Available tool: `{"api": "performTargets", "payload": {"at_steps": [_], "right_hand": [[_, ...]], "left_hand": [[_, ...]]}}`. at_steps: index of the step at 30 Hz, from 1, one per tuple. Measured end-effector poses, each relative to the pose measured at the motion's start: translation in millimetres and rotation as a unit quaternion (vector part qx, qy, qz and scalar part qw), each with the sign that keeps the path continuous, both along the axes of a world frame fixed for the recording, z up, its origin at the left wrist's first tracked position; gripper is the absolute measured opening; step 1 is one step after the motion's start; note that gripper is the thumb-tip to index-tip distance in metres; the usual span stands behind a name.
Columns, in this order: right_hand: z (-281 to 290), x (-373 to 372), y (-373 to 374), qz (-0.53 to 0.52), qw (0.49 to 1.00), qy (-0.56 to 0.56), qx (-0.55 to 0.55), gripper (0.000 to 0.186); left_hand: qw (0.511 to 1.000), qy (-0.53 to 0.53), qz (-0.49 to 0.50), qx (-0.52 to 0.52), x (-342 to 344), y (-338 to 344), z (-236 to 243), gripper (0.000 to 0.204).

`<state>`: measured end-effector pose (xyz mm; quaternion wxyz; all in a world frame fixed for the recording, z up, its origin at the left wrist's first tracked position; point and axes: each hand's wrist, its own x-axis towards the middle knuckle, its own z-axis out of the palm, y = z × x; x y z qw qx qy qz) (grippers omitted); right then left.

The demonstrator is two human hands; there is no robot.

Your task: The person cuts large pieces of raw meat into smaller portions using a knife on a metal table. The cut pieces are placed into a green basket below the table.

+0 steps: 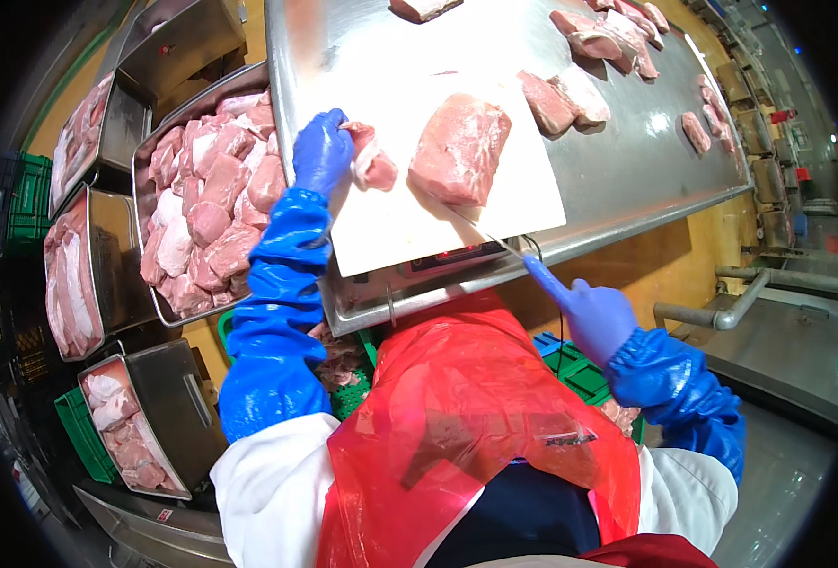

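My left hand (323,151), in a blue glove, grips a small piece of pink meat (373,159) at the left side of the white cutting board (409,230). In my right hand (597,317), also gloved, is a knife (491,236). Its thin blade points up and left, with its tip by the lower end of a large block of raw meat (460,150). That block lies on the board between my hands. The index finger of my right hand stretches along the knife's handle, which the glove mostly hides.
A metal tray (142,227) heaped with meat pieces stands left of the steel table (617,180). More metal bins (121,256) with meat are further left. Cut pieces (617,38) lie on the table's far right. Below its near edge are green crates (584,379); a metal pipe rail (722,317) is at right.
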<state>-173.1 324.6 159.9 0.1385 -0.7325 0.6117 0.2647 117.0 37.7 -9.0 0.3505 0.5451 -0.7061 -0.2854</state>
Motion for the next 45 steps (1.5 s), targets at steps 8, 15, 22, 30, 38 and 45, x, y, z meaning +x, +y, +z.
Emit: {"api": "performTargets", "payload": {"at_steps": [8, 15, 22, 30, 38, 45], "right_hand": [[-39.2, -63.0, -27.0, -0.164, 0.864, -0.435, -0.192, 0.075], [-102.7, -101.8, -46.9, -0.337, 0.663, -0.660, -0.107, 0.071], [-120.0, -118.2, -75.2, -0.338, 0.537, -0.746, -0.203, 0.073], [-121.4, -67.4, -54.7, -0.357, 0.504, -0.777, -0.118, 0.075], [-137.9, -26.0, -214.4, -0.303, 0.524, -0.773, -0.190, 0.078], [-108.9, -39.0, -147.3, -0.158, 0.778, -0.592, -0.140, 0.062]], "left_hand": [[0.970, -0.211, -0.036, -0.119, -22.0, 22.5, 4.6, 0.021], [0.967, -0.042, 0.203, 0.148, 70.4, 219.8, 7.9, 0.044], [0.940, -0.222, -0.172, -0.195, -131.6, 114.8, 78.9, 0.044], [0.950, -0.251, -0.133, 0.130, -88.3, -72.6, 23.4, 0.049], [0.982, -0.099, 0.019, 0.159, -88.7, 95.2, 14.7, 0.049], [0.957, 0.216, 0.189, -0.033, -52.3, 153.1, 18.2, 0.021]]}}
